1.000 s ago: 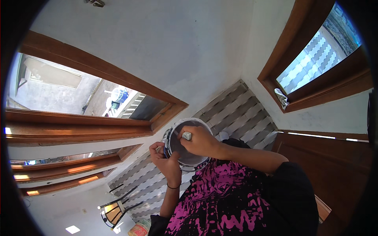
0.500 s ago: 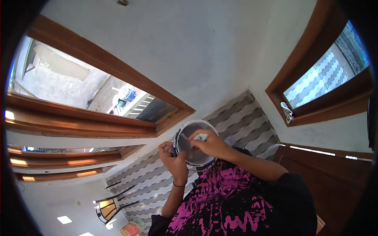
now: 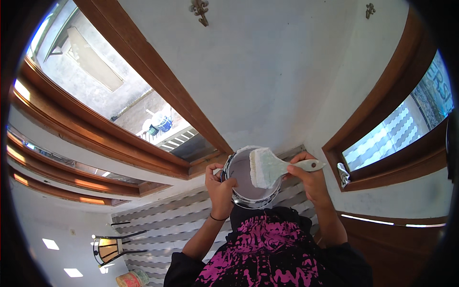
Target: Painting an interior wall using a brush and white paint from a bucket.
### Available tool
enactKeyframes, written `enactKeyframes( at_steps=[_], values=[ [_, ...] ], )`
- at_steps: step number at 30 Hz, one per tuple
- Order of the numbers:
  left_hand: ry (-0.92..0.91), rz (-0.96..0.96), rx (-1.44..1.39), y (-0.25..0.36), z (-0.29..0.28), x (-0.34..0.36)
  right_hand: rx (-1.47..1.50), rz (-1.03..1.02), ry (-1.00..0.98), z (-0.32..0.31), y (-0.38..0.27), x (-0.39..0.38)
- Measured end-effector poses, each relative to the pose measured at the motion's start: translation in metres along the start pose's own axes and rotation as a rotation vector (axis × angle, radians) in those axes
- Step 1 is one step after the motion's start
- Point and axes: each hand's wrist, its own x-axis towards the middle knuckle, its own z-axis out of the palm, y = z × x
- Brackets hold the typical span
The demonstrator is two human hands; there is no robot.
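Bright daylight glares through the left window [image 3: 110, 71]; fisheye curves straight edges.

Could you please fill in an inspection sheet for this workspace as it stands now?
Surface: grey and white patterned tile floor.
Job's things: a bucket with a smeared rim; a wide brush with a pale handle and whitish bristles, over the bucket's opening.
Clutter: a white cloth at the right window's lower corner; a black-legged chair and a reddish container at lower left.
Hands: left hand grips the bucket's rim; right hand holds the brush by its handle.
Cables: nothing seen.
Surroundings: pale wall, wood-framed windows, two wall hooks.
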Motion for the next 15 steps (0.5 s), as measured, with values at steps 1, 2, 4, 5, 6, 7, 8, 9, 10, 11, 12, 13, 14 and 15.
enactKeyframes(
  at_steps=[1,2,4,5,6,7,8,9,10,11,12,13,14,15],
  values=[
    [-0.007,0.009,-0.008,0.002,0.004,0.003,0.045,-0.011,0.023,-0.002,-0.002,-0.001],
    [-0.015,0.022,-0.018,0.004,0.009,0.006,0.04,-0.024,0.021,-0.004,-0.004,0.0],
    [-0.033,0.042,-0.031,0.007,0.015,0.011,0.089,-0.009,0.091,-0.006,-0.007,0.001],
    [-0.059,0.036,-0.027,0.009,0.016,0.014,0.088,-0.023,0.091,-0.008,-0.008,0.001],
    [-0.084,0.031,-0.024,0.01,0.019,0.018,0.18,-0.023,0.102,-0.011,-0.009,0.003],
    [-0.095,0.041,-0.029,0.011,0.022,0.021,0.273,-0.023,0.112,-0.014,-0.012,0.004],
    [-0.096,0.029,-0.049,0.013,0.025,0.025,0.272,-0.04,0.111,-0.015,-0.016,0.006],
    [-0.101,0.013,-0.067,0.014,0.028,0.028,0.286,-0.072,0.123,-0.016,-0.018,0.008],
    [-0.116,0.019,-0.07,0.017,0.032,0.031,0.3,-0.105,0.135,-0.017,-0.022,0.009],
    [-0.108,0.016,-0.075,0.02,0.036,0.036,0.3,-0.121,0.139,-0.017,-0.027,0.012],
    [-0.102,0.011,-0.08,0.024,0.041,0.038,0.302,-0.141,0.156,-0.015,-0.034,0.014],
    [-0.118,0.017,-0.084,0.026,0.046,0.042,0.305,-0.16,0.173,-0.014,-0.04,0.016],
    [-0.113,0.019,-0.118,0.027,0.05,0.047,0.305,-0.177,0.177,-0.013,-0.046,0.02],
    [-0.104,0.023,-0.151,0.028,0.053,0.051,0.33,-0.198,0.199,-0.012,-0.05,0.025]
  ],
)
